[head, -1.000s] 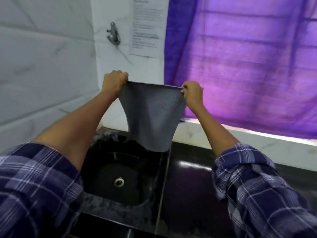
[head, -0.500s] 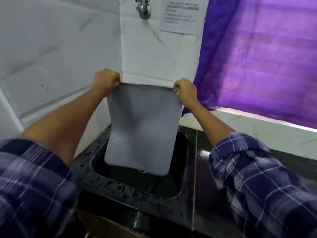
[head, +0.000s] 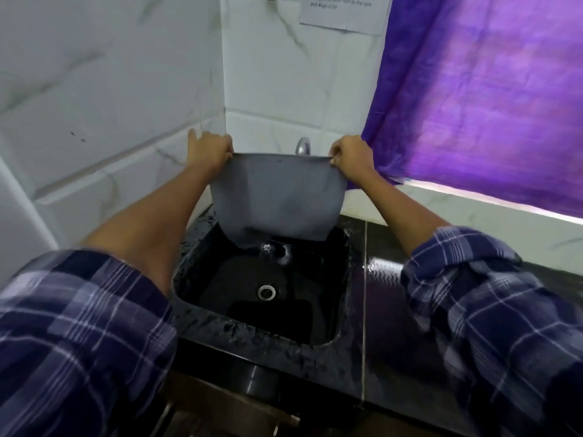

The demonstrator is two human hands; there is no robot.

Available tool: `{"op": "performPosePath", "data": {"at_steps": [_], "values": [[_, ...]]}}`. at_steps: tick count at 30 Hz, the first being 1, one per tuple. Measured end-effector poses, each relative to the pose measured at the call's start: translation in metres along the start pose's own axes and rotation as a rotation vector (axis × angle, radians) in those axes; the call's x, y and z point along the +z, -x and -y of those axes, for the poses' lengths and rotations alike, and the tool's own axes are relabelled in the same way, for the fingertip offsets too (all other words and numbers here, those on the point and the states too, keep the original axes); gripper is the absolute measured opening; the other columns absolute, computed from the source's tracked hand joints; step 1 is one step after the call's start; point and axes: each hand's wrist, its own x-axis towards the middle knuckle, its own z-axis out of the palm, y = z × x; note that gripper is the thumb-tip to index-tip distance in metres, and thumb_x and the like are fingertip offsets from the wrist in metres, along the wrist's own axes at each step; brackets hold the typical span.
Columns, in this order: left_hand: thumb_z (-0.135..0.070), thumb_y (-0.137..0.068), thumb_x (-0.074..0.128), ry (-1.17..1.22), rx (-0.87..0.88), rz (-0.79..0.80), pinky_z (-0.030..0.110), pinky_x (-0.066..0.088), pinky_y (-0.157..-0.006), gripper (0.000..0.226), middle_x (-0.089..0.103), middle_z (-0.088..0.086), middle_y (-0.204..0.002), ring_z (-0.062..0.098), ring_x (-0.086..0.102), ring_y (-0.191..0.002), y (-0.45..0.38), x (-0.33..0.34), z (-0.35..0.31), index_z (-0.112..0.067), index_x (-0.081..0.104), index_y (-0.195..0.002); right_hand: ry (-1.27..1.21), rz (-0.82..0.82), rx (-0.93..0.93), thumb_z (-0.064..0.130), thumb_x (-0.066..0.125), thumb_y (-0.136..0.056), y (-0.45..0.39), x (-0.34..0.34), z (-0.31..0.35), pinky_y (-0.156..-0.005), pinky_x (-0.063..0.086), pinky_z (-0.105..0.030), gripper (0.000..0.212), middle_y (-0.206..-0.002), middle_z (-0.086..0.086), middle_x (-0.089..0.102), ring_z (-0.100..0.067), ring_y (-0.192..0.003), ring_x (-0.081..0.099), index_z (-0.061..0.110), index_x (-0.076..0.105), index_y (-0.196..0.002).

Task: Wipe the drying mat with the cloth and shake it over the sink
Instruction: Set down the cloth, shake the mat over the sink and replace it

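A grey drying mat (head: 277, 197) hangs by its top edge over the back of the black sink (head: 189, 313). My left hand (head: 208, 151) grips its top left corner. My right hand (head: 351, 156) pinches the top right corner. The mat bulges and its lower edge curls, hovering just above the basin's rear rim. The sink's round metal drain (head: 266, 292) shows below the mat. No cloth is in view.
A chrome tap (head: 303, 146) peeks up behind the mat's top edge. White marble tiles cover the left and back walls. A purple curtain (head: 479, 96) hangs at right over a white sill. Wet black counter (head: 378, 310) runs right of the sink.
Both hands have dropped lower with the mat, which now bulges and curls at the bottom instead of hanging flat. My view has tilted down, showing the whole basin and drain.
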Motion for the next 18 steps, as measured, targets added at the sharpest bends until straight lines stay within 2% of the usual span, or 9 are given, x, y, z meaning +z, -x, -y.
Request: {"op": "performPosePath", "data": {"at_steps": [2,4,7,10,13,15,17,18], "values": [[-0.015,-0.096,0.047,0.037,-0.014,-0.053,0.045,0.031,-0.103,0.022,0.065,0.017,-0.114,0.034,0.054,-0.114,-0.004,-0.002,-0.006,-0.008,0.061,-0.112,-0.004,-0.049,0.001,0.001,0.056,-0.085,0.0,0.001,-0.004,-0.077,0.052,-0.038,0.018,-0.1,-0.014,0.07,-0.032,-0.094,0.065,0.004,0.072,-0.093],[-0.012,-0.096,0.047,0.019,-0.01,0.006,0.048,0.028,-0.107,0.021,0.064,0.016,-0.114,0.033,0.053,-0.115,-0.001,0.0,-0.015,-0.007,0.059,-0.113,0.014,0.029,0.035,0.003,0.06,-0.085,0.005,0.002,-0.008,-0.08,0.053,-0.038,0.015,-0.102,-0.014,0.07,-0.032,-0.096,0.065,0.005,0.072,-0.094],[-0.006,-0.096,0.043,0.016,-0.044,0.032,0.051,0.03,-0.108,0.027,0.06,0.017,-0.122,0.033,0.05,-0.12,0.003,0.011,-0.028,-0.005,0.051,-0.122,0.002,-0.032,0.019,0.004,0.055,-0.087,0.011,0.011,-0.017,-0.077,0.053,-0.039,0.016,-0.101,-0.016,0.067,-0.032,-0.096,0.062,0.003,0.071,-0.092],[-0.004,-0.098,0.04,-0.022,-0.011,0.155,0.049,0.035,-0.105,0.031,0.058,0.017,-0.127,0.031,0.049,-0.122,0.013,0.021,-0.044,-0.004,0.048,-0.127,0.046,0.041,-0.003,0.008,0.058,-0.087,0.024,0.023,-0.027,-0.078,0.05,-0.039,0.014,-0.103,-0.018,0.066,-0.035,-0.099,0.061,0.002,0.07,-0.093],[-0.006,-0.098,0.039,-0.061,0.041,0.176,0.047,0.038,-0.101,0.029,0.056,0.018,-0.128,0.032,0.05,-0.122,0.016,0.027,-0.056,-0.003,0.047,-0.126,-0.027,0.045,0.021,0.006,0.06,-0.084,0.032,0.024,-0.04,-0.078,0.052,-0.039,0.012,-0.1,-0.02,0.067,-0.035,-0.096,0.062,0.0,0.07,-0.089],[-0.008,-0.098,0.041,-0.001,0.082,0.295,0.044,0.039,-0.101,0.03,0.054,0.022,-0.13,0.034,0.05,-0.123,0.008,0.021,-0.057,-0.001,0.048,-0.127,-0.072,0.07,0.039,0.005,0.068,-0.08,0.032,0.013,-0.055,-0.083,0.054,-0.039,0.014,-0.099,-0.02,0.071,-0.035,-0.095,0.065,0.0,0.073,-0.091],[-0.011,-0.097,0.051,0.075,0.158,0.424,0.038,0.047,-0.092,0.028,0.057,0.024,-0.125,0.033,0.054,-0.117,-0.009,0.008,-0.057,0.004,0.054,-0.122,-0.14,0.043,0.054,0.004,0.072,-0.076,0.028,-0.006,-0.072,-0.079,0.055,-0.03,0.016,-0.093,-0.02,0.073,-0.027,-0.082,0.069,-0.002,0.074,-0.09],[-0.011,-0.096,0.057,0.148,0.171,0.501,0.034,0.054,-0.08,0.026,0.059,0.02,-0.118,0.03,0.056,-0.111,-0.017,-0.003,-0.061,0.003,0.06,-0.117,-0.197,0.041,0.069,0.002,0.074,-0.075,0.025,-0.018,-0.081,-0.071,0.053,-0.02,0.016,-0.087,-0.019,0.073,-0.015,-0.069,0.068,-0.003,0.074,-0.091]]}}
